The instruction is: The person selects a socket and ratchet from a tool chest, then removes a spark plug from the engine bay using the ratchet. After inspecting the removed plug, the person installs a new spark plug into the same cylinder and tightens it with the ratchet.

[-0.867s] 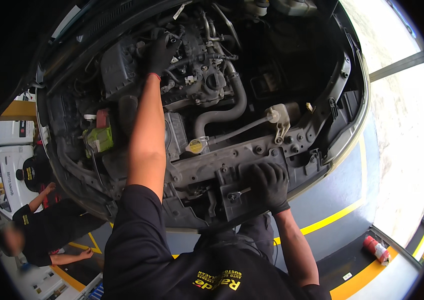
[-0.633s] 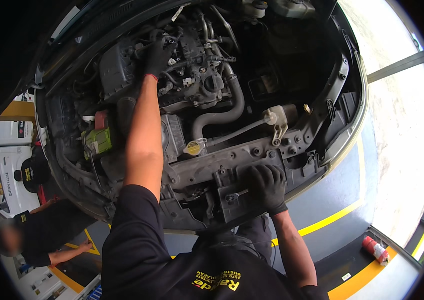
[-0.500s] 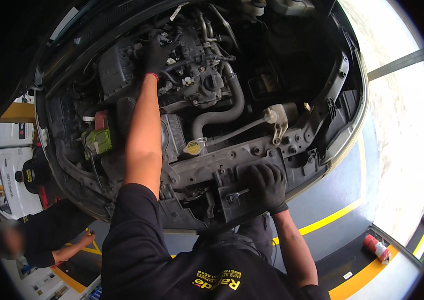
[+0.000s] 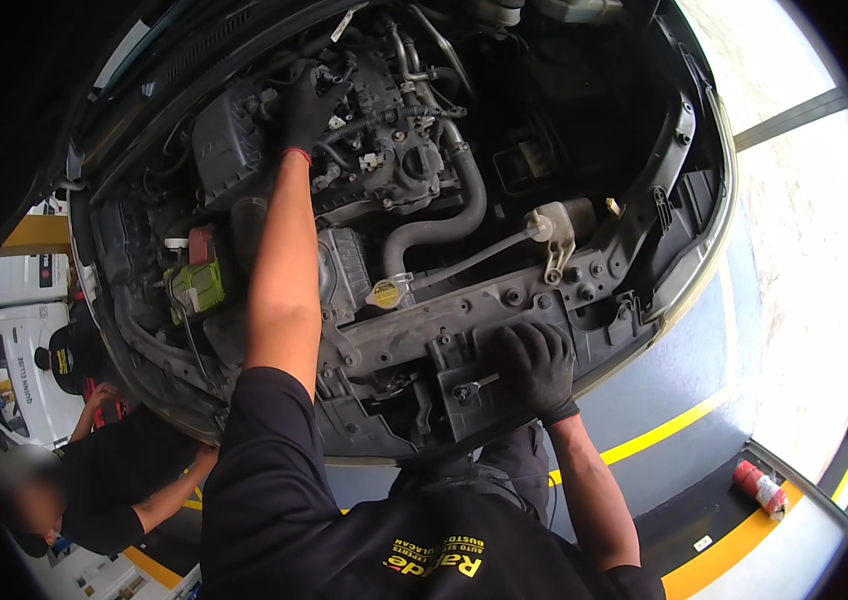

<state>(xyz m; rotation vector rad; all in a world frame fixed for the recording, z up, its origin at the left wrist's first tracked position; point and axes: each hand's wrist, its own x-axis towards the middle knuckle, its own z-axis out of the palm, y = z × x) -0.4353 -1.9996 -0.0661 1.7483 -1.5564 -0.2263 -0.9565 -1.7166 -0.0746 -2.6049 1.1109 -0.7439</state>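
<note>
I lean over an open car engine bay (image 4: 414, 170). My left hand (image 4: 309, 100), in a black glove, reaches deep to the back of the engine and closes its fingers around a part among the hoses; what it grips is hidden. My right hand (image 4: 536, 365), also gloved, presses down on the black front crossmember (image 4: 464, 320) beside a small metal tool (image 4: 474, 385) lying there. A yellow radiator cap (image 4: 386, 293) sits between my arms. A thick grey hose (image 4: 444, 215) curves past the engine.
A green-topped battery (image 4: 196, 285) sits at the bay's left. Another person (image 4: 94, 490) in black crouches at lower left by a white vehicle (image 4: 4, 350). A red canister (image 4: 759, 487) lies on the floor near yellow lines (image 4: 659, 435).
My left hand has worked slightly at the rear of the engine. The right hand has stayed on the crossmember. The person at lower left has shifted their arms.
</note>
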